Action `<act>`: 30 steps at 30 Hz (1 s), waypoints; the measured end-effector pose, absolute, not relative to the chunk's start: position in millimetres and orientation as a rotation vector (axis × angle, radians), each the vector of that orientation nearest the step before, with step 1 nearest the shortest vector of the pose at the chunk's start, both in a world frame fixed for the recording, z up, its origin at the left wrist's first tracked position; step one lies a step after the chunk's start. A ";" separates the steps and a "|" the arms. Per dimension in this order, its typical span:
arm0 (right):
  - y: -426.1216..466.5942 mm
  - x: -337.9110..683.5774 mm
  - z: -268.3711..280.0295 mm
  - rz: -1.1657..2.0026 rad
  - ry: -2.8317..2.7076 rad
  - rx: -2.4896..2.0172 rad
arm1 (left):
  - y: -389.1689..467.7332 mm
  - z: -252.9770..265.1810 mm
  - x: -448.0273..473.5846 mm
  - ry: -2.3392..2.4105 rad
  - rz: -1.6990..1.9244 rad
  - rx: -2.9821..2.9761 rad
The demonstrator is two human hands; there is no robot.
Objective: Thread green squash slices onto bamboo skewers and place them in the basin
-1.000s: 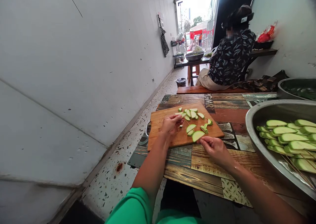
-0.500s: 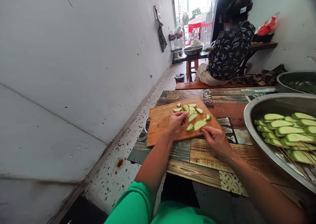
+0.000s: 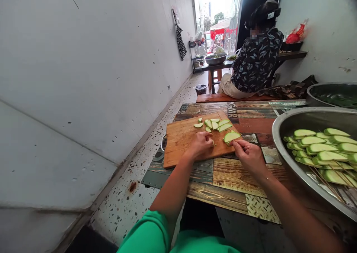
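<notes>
My left hand (image 3: pixel 201 144) is closed low over the wooden cutting board (image 3: pixel 178 143), a small zucchini piece (image 3: pixel 213 143) showing at its fingertips. At the board's right edge, my right hand (image 3: pixel 249 154) pinches the near end of a larger half-round zucchini slice (image 3: pixel 231 136). Whether a thin stick runs through that slice, I cannot tell. Beyond my hands, several cut zucchini pieces (image 3: pixel 214 125) lie in a loose cluster on the board.
To my right, a large metal basin (image 3: pixel 281 134) holds zucchini slices (image 3: pixel 326 149) with thin skewers (image 3: pixel 327 180). Behind it stands another basin (image 3: pixel 309 93). A seated person (image 3: pixel 258 63) is on the bench (image 3: pixel 209 97) past the patterned table (image 3: pixel 251 125). A wall (image 3: pixel 83 78) rises at left.
My left hand has drawn back toward the board's near edge, away from the cluster. My right hand and its slice have shifted slightly right. The view has turned a little.
</notes>
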State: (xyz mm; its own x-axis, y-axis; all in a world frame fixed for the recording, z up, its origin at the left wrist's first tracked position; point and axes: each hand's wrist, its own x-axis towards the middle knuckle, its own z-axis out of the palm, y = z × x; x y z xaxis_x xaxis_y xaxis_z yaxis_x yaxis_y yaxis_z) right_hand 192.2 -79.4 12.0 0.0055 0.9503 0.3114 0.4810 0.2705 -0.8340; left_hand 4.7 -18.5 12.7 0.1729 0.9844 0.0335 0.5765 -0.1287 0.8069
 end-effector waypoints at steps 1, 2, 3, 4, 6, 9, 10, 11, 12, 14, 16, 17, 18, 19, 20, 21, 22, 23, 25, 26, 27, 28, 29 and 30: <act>-79.9 191.3 12.0 0.640 -1.626 -1.342 | -16.0 12.3 1.5 1.484 0.799 1.767; -80.2 190.7 11.9 0.639 -1.633 -1.338 | -14.2 12.3 -1.6 1.499 0.829 1.772; -80.4 190.3 11.9 0.637 -1.639 -1.335 | -13.2 12.9 -4.1 1.512 0.876 1.809; -80.5 190.1 11.8 0.635 -1.642 -1.335 | -13.1 13.7 -6.0 1.512 0.927 1.871; -80.6 190.3 11.8 0.640 -1.634 -1.343 | -14.8 15.7 -7.5 1.466 0.969 2.016; -80.9 190.6 12.7 0.654 -1.616 -1.359 | -19.7 17.5 -5.9 1.303 0.792 2.197; -81.2 190.4 13.2 0.652 -1.618 -1.361 | -21.4 17.8 -5.1 1.281 0.737 2.231; -81.5 190.0 13.9 0.647 -1.625 -1.359 | -22.9 18.0 -4.4 1.281 0.692 2.258; -82.0 189.4 14.7 0.641 -1.636 -1.352 | -24.1 18.2 -3.8 1.301 0.657 2.280; -82.9 187.9 16.4 0.635 -1.654 -1.341 | -25.7 18.6 -3.0 1.384 0.611 2.310; -83.8 186.5 17.9 0.637 -1.662 -1.339 | -25.9 18.7 -2.0 1.455 0.615 2.317; -84.1 185.9 18.5 0.639 -1.665 -1.339 | -25.7 18.6 -1.2 1.482 0.640 2.305; -84.4 185.6 19.0 0.640 -1.666 -1.339 | -25.2 18.2 -0.2 1.503 0.666 2.284; -84.5 185.4 19.3 0.640 -1.667 -1.336 | -24.7 17.7 0.9 1.513 0.688 2.255; -84.6 185.4 19.4 0.640 -1.668 -1.331 | -24.1 17.2 1.9 1.520 0.714 2.217; -84.5 185.5 19.2 0.642 -1.669 -1.326 | -23.5 16.6 2.8 1.523 0.744 2.170; -84.3 185.7 18.8 0.642 -1.668 -1.325 | -22.8 16.1 3.4 1.522 0.781 2.112; -84.0 186.0 18.1 0.644 -1.668 -1.325 | -21.9 15.5 3.7 1.518 0.835 2.043; -83.3 186.5 16.0 0.640 -1.665 -1.325 | -19.1 14.2 2.9 1.488 0.961 1.887; -83.0 186.6 14.8 0.637 -1.663 -1.325 | -17.1 13.4 2.0 1.461 1.027 1.803; -82.9 186.7 13.7 0.636 -1.663 -1.322 | -14.5 12.4 0.9 1.425 1.094 1.712; -83.0 186.6 12.7 0.643 -1.666 -1.317 | -11.6 11.3 -0.4 1.379 1.158 1.608; -83.3 186.4 12.0 0.656 -1.670 -1.311 | -8.5 10.2 -1.9 1.329 1.213 1.487; -84.0 186.2 11.6 0.677 -1.675 -1.308 | -5.4 9.1 -3.4 1.277 1.256 1.346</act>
